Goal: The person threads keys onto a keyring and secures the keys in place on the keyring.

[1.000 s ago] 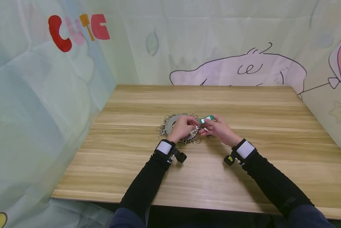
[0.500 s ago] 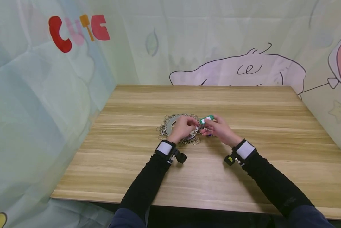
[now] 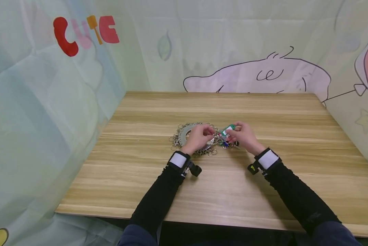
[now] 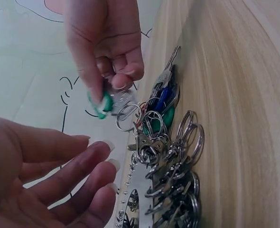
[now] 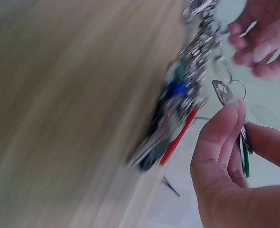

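My right hand [image 3: 246,137] pinches a green key tag [image 3: 228,130] with a white label. A key [image 5: 219,91] on a split ring [image 5: 238,89] sticks out past its fingertips in the right wrist view. My left hand [image 4: 59,175] holds nothing; its fingers are loosely bent beside a flat metal ring plate [image 3: 182,136] lined with small split rings. At the plate's right side lies a bunch of keys and tags [image 3: 226,144], with blue, green and red among them. My left hand hides part of the plate in the head view.
The wood-grain table [image 3: 140,177] carries the ring plate near its middle. A printed cloth [image 3: 153,44] hangs behind and along both sides. The table's front edge runs below my forearms.
My right hand has moved a little right, away from my left hand, with the green key tag. The bunch of keys shows more now. My left hand has released its pinch and barely moved.
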Available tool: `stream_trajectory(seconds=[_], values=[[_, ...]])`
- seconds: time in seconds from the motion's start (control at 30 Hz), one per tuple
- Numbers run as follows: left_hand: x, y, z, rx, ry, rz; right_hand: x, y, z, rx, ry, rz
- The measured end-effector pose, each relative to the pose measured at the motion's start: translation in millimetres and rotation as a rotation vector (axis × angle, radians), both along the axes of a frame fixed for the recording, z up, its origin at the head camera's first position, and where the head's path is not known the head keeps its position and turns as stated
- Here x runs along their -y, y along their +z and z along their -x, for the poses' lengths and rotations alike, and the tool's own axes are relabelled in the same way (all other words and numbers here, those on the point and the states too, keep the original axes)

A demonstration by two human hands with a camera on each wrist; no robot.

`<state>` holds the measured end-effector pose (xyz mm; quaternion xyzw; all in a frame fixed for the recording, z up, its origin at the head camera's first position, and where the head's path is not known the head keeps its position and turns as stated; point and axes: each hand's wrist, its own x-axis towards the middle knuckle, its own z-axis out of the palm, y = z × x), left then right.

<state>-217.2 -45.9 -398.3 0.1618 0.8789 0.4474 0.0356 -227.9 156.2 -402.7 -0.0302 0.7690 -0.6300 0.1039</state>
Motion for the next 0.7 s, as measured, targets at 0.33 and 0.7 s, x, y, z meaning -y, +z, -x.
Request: stream_trajectory(seconds=[0.33,0.7], values=[[10.6,-4.0,-1.8,-0.111,0.103,0.008,-19,-1.8,-3.2,-0.193,-0.054,-0.390],[25.4,-3.2,-7.1,-0.205,0.148,0.092,-18,5.1,-19.2,-0.469,0.012,-0.548]])
